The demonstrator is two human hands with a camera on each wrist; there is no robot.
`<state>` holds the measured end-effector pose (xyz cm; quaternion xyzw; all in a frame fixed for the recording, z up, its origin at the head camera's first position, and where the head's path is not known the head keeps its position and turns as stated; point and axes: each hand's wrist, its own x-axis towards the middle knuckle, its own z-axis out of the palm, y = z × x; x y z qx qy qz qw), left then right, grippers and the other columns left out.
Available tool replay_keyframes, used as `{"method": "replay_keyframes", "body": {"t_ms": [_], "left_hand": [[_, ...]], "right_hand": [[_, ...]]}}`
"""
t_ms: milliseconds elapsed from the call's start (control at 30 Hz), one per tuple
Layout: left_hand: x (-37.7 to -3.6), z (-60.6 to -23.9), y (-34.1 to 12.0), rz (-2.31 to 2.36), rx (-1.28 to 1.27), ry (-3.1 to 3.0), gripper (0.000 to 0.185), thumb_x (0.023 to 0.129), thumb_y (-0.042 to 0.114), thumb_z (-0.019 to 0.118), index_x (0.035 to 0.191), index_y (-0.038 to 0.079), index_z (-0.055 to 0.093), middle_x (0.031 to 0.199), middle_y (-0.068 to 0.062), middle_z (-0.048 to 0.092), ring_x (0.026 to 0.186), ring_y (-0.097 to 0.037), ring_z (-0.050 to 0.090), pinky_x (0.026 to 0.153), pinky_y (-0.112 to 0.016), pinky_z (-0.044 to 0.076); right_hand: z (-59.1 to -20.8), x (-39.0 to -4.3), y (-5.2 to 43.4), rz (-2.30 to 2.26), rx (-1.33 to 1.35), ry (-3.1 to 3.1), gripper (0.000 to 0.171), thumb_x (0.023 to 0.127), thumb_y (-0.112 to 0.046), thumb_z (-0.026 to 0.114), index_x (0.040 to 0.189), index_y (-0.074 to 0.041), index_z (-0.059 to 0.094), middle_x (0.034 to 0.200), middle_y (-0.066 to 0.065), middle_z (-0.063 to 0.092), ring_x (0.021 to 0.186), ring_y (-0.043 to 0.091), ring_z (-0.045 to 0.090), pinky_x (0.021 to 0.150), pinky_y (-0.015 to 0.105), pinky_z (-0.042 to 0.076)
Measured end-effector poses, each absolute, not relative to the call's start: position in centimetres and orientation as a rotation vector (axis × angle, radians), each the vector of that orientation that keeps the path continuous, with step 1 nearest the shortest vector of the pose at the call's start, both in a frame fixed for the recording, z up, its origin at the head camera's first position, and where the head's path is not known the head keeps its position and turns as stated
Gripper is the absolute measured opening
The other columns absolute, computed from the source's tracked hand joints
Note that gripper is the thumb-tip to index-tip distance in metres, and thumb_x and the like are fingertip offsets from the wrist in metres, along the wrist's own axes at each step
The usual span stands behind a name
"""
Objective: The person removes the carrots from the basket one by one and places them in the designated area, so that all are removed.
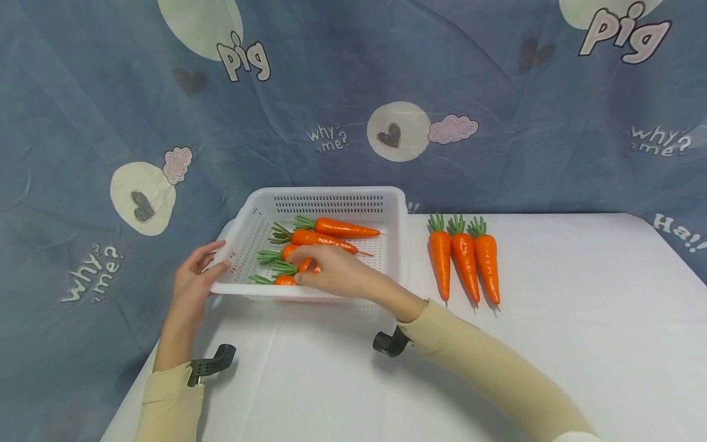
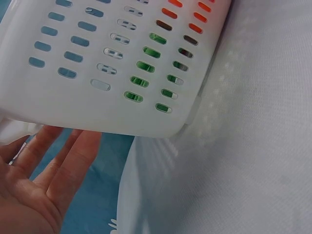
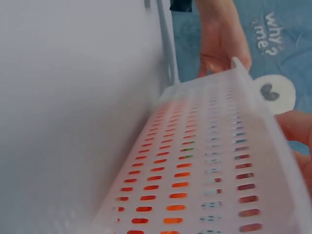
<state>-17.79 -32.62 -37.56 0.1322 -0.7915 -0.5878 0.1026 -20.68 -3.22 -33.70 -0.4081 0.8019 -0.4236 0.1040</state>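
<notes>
A white slotted plastic basket (image 1: 248, 289) stands on the table with several orange carrots (image 1: 345, 228) in it, their green tops to the left. My left hand (image 1: 190, 285) holds the basket's left rim, thumb over the edge; in the left wrist view its fingers (image 2: 73, 165) lie under the rim. My right hand (image 1: 337, 270) reaches over the front rim into the basket. Its fingers and thumb are bent around a carrot (image 1: 309, 265) near the front, which they partly hide. In the right wrist view the basket wall (image 3: 263, 112) covers most of this hand.
Three more carrots (image 1: 464, 261) lie side by side on the white tablecloth (image 1: 580, 319), right of the basket, tops toward the back. A blue printed cloth (image 1: 309, 73) hangs close behind the basket and along the left. A black wrist mount (image 1: 212, 363) sits on each forearm.
</notes>
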Motion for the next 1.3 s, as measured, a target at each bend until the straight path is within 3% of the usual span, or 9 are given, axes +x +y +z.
{"method": "replay_keyframes", "body": {"t_ms": [300, 633, 1067, 1300], "left_hand": [[-17.9, -37.6, -32.7, -1.723, 0.386, -2.340, 0.048, 0.094, 0.016, 0.064, 0.140, 0.020, 0.054, 0.122, 0.005, 0.058, 0.102, -0.010, 0.055, 0.066, -0.022, 0.050], [-17.9, -37.6, -32.9, -1.734, 0.396, -2.324, 0.048, 0.094, 0.015, 0.065, 0.140, 0.020, 0.054, 0.120, 0.006, 0.058, 0.102, -0.010, 0.055, 0.066, -0.022, 0.049], [-17.9, -37.7, -32.7, -1.693, 0.362, -2.345, 0.047, 0.094, 0.017, 0.064, 0.140, 0.019, 0.054, 0.121, 0.004, 0.059, 0.100, -0.010, 0.056, 0.067, -0.023, 0.049], [-17.9, -37.9, -32.8, -1.710, 0.377, -2.322, 0.046, 0.094, 0.017, 0.064, 0.139, 0.020, 0.055, 0.123, 0.001, 0.059, 0.103, -0.012, 0.055, 0.068, -0.024, 0.049]], "right_hand": [[-34.6, -22.7, -4.4, -1.118, -1.176, 2.309, 0.040, 0.091, -0.006, 0.066, 0.131, -0.005, 0.062, 0.126, 0.009, 0.063, 0.111, 0.022, 0.060, 0.094, 0.027, 0.044], [-34.4, -23.4, -5.7, -1.004, -1.098, 2.241, 0.035, 0.095, -0.011, 0.062, 0.129, -0.005, 0.062, 0.124, 0.009, 0.064, 0.106, 0.013, 0.057, 0.094, 0.026, 0.043], [-34.2, -23.1, -5.5, -0.934, -1.102, 2.273, 0.037, 0.097, -0.013, 0.059, 0.133, -0.004, 0.060, 0.130, 0.008, 0.062, 0.116, 0.016, 0.056, 0.100, 0.027, 0.040], [-34.2, -23.2, -5.4, -0.818, -1.139, 2.233, 0.041, 0.101, -0.016, 0.050, 0.141, -0.009, 0.053, 0.141, 0.004, 0.053, 0.128, 0.014, 0.046, 0.108, 0.027, 0.030]]}}
